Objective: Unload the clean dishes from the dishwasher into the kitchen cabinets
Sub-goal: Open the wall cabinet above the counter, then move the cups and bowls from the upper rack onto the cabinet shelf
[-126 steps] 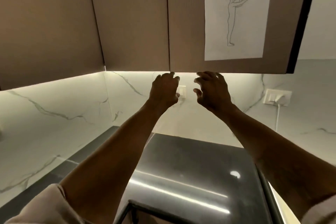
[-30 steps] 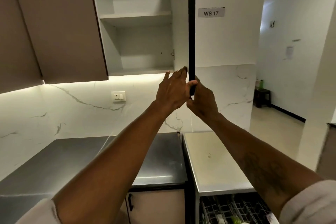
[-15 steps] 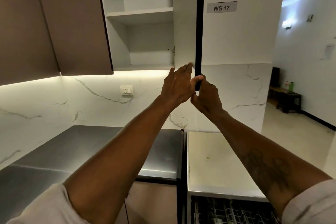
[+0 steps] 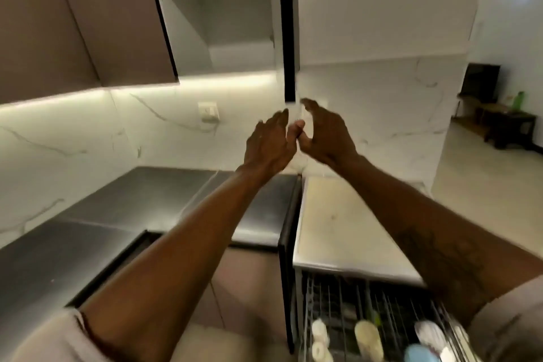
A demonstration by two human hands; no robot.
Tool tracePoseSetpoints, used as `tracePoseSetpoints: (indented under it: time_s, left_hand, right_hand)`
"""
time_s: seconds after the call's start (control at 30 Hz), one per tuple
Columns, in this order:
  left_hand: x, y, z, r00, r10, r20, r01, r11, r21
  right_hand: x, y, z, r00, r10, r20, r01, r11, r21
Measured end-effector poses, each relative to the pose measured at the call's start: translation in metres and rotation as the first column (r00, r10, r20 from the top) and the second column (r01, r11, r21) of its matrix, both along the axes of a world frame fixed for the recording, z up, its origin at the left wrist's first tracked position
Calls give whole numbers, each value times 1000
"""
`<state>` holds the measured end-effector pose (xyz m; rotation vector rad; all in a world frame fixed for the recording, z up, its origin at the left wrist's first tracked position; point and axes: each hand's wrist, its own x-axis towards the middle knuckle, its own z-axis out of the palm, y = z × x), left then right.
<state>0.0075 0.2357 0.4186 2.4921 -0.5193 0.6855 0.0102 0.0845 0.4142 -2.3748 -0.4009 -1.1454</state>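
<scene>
- Both hands are dropping off the cabinet door edge (image 4: 289,38); your left hand (image 4: 269,145) and right hand (image 4: 326,134) are hanging loose and empty.
- Dishes (image 4: 368,339) are waiting in the dishwasher rack (image 4: 338,303) below right; be reaching there, clearing that door.

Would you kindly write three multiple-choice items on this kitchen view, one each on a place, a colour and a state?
1. Where is the dish rack?
A. lower right, below the pale counter
B. on the dark counter
C. inside the cabinet

2. What colour is the bottle on the far side table?
A. red
B. green
C. black

3. What state is the upper cabinet in?
A. shut
B. open, shelves full of plates
C. open, visible shelves bare

Answers: 1 A, the wire rack shows under the pale top. 2 B, it reads green. 3 C, the door edge stands out and the shelves show nothing.
</scene>
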Motion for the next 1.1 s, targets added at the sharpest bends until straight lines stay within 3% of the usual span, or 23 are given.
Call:
tracePoseSetpoints:
  time_s: [0.07, 0.23, 0.53, 0.7, 0.87, 1.0, 1.1]
  left_hand:
    - [-4, -7, -41, 998, -4, -61, 9, 998, 69]
    - [-9, -38, -167, 959, -76, -274, 168, 930, 328]
    - [-56, -88, -353, 689, -93, -719, 385, 887, 255]
    - [-70, -116, -469, 513, -73, -855, 384, 911, 152]
    - [-82, -138, -578, 346, 67, -936, 309, 934, 181]
    - [-84, -151, -617, 301, 78, -950, 245, 957, 156]
    - [-85, -159, -631, 319, 70, -945, 225, 963, 148]
  right_hand:
    - [-11, -17, -36, 998, -13, -67, 12, 1000, -17]
    - [-48, -66, -159, 910, -65, -409, 69, 998, -7]
    - [-89, -112, -355, 601, -158, -783, 143, 986, -89]
    - [-97, -130, -452, 440, -162, -883, 142, 984, -110]
    - [-84, -144, -550, 277, -213, -937, 60, 977, -204]
    - [-70, -150, -590, 277, -270, -922, 38, 962, -270]
    - [-58, -153, -608, 227, -280, -933, 28, 959, -281]
